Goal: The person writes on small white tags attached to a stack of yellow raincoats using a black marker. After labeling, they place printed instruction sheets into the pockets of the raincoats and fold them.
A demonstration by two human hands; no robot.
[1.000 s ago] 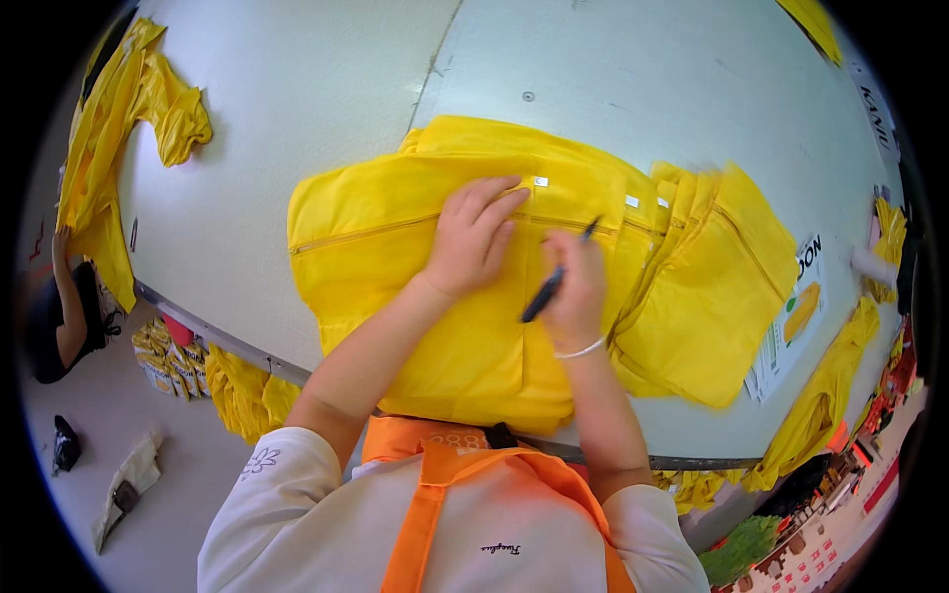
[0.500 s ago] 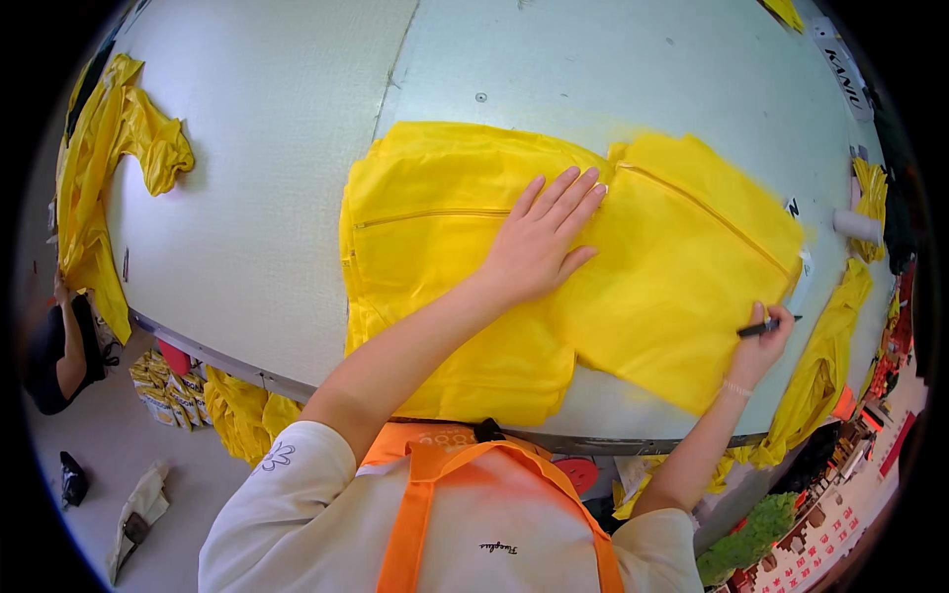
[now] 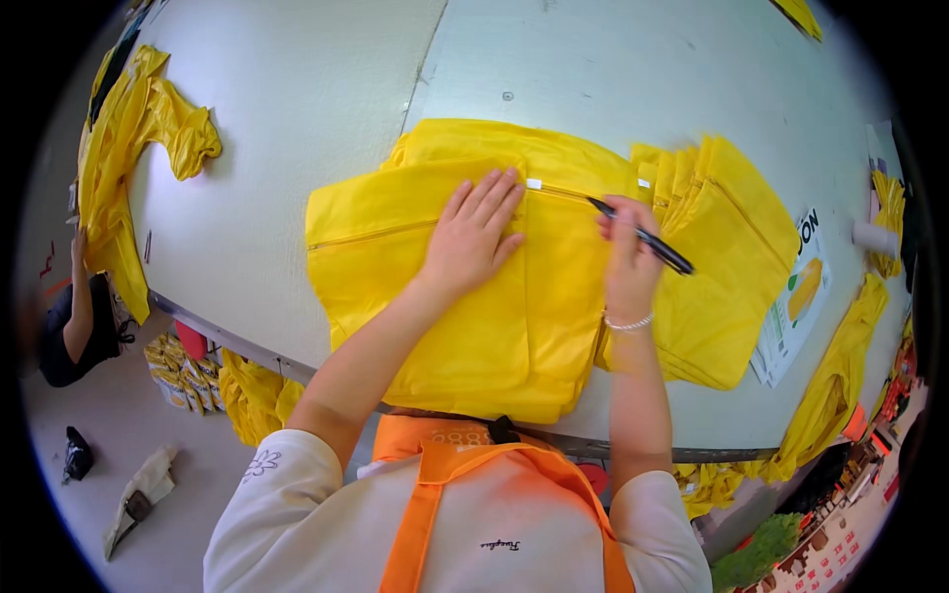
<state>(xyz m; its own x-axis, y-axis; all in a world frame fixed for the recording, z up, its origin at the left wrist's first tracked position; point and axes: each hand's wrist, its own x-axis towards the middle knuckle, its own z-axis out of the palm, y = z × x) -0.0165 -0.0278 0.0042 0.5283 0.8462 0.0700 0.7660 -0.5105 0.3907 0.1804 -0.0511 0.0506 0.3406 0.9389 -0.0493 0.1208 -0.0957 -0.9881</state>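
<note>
My left hand [image 3: 474,237] lies flat, fingers stretched, on a yellow fabric piece [image 3: 381,272] with a zipper across it. That piece is shifted to the left over a stack of similar yellow pieces [image 3: 563,296]. A small white label [image 3: 534,184] shows at the zipper of the piece beneath. My right hand [image 3: 633,262] grips a black marker pen [image 3: 664,250], its tip pointing up and left near that zipper. Right of it sits another pile of yellow zippered pieces [image 3: 736,262], with a second white label [image 3: 645,183] at its upper left.
Printed sheets [image 3: 791,321] stick out by the right pile. Yellow garments lie at the table's left [image 3: 114,188] and right [image 3: 835,366] edges. A white roll [image 3: 876,238] is at the far right. Another person's arm [image 3: 79,296] reaches in at the left, holding the left garment.
My left hand has drawn the top piece left, uncovering the one beneath. My right hand has brought the pen from the far right to the stack's zipper.
</note>
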